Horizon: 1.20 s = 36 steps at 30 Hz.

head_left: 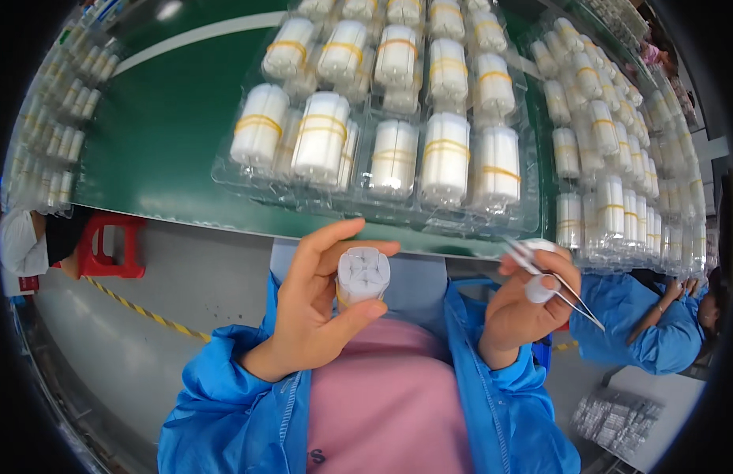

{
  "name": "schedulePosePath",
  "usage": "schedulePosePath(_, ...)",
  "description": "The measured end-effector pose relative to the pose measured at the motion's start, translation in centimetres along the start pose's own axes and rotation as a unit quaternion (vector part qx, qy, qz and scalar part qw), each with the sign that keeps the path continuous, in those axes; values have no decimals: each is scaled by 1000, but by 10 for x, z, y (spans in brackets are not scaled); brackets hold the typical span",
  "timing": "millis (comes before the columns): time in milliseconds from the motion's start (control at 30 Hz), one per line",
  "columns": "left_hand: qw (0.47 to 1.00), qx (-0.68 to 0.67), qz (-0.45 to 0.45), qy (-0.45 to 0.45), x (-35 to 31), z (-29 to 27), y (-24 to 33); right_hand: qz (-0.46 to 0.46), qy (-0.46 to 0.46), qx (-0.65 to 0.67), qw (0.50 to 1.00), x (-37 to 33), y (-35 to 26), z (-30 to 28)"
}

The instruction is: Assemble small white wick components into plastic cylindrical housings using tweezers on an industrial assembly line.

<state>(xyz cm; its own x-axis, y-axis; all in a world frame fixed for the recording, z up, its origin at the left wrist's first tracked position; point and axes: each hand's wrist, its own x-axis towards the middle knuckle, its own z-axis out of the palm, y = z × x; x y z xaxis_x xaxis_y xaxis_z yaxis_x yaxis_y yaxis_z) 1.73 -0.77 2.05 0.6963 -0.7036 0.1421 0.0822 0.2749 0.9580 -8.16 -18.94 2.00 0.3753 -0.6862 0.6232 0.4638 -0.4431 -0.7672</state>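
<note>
My left hand (303, 308) is closed around a white bundle (363, 272) of slim rounded pieces, its end face turned up. A bit of yellow band shows low on its side. Metal tweezers (581, 308) are in my right hand (518, 312), apart from the bundle, lying slantwise across the fingers. White covers that look like finger cots (540, 289) sit on the right thumb and a fingertip. Just beyond both hands, a clear plastic tray (295, 193) holds several similar white bundles (321, 136) standing upright with yellow or orange rubber bands.
The tray rests on a green tabletop (161, 146). More stacked trays of white bundles (611, 209) stand at right, others (66, 142) at far left. A red stool (114, 245) is at left. Another person in a blue garment (643, 328) is at right.
</note>
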Motion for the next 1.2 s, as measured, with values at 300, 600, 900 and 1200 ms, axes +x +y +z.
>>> schedulePosePath(300,995,79,44,-32,-6,-7,-20,181,-217,58,957,-13,-26,28)
schedulePosePath(600,989,109,103,20,-4,-4,-27,116,-302,-11,946,-9,-25,37)
schedulePosePath(900,988,113,97,34,-6,-4,-28,133,-270,5,954,-15,-23,43)
schedulePosePath(1200,988,121,90,34,-7,-6,-26,148,-269,22,952,-17,-21,40)
